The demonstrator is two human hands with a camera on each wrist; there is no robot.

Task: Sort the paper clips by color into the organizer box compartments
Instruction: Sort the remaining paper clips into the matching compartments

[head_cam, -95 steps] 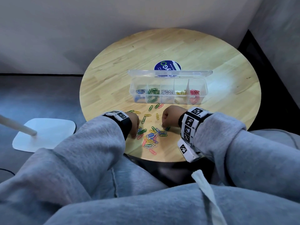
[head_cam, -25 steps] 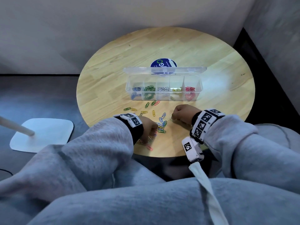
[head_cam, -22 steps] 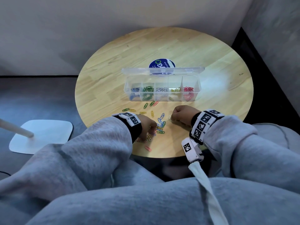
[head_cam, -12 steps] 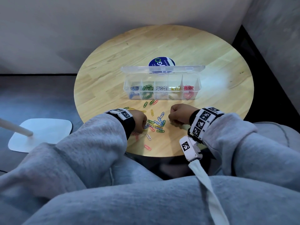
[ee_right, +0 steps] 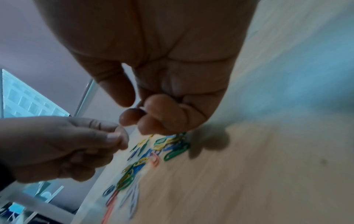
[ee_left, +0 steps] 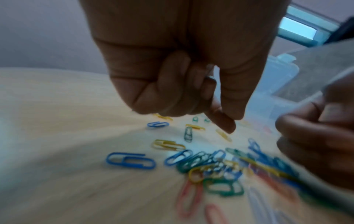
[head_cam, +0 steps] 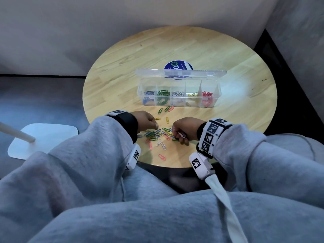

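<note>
The clear organizer box (head_cam: 178, 106) stands open mid-table, holding blue, green, white, yellow and red clips from left to right. A mixed pile of paper clips (head_cam: 157, 135) (ee_left: 206, 162) (ee_right: 153, 151) lies between it and the near edge. My left hand (head_cam: 149, 120) (ee_left: 226, 121) hovers over the pile's left side, index finger and thumb pointing down. A pale clip (ee_left: 209, 74) shows among its curled fingers. My right hand (head_cam: 181, 130) (ee_right: 134, 112) is at the pile's right edge and grips white clips (head_cam: 182, 135).
Loose green, red and yellow clips (head_cam: 166, 109) lie just in front of the box. A round blue sticker (head_cam: 178, 64) sits behind the lid. The table (head_cam: 245, 102) edge runs close to my wrists. A white stand base (head_cam: 42, 139) is on the floor at left.
My right hand has moved left onto the pile's right edge, and white clips now show in it. My left hand has drawn back off the pile's middle, so more clips are uncovered.
</note>
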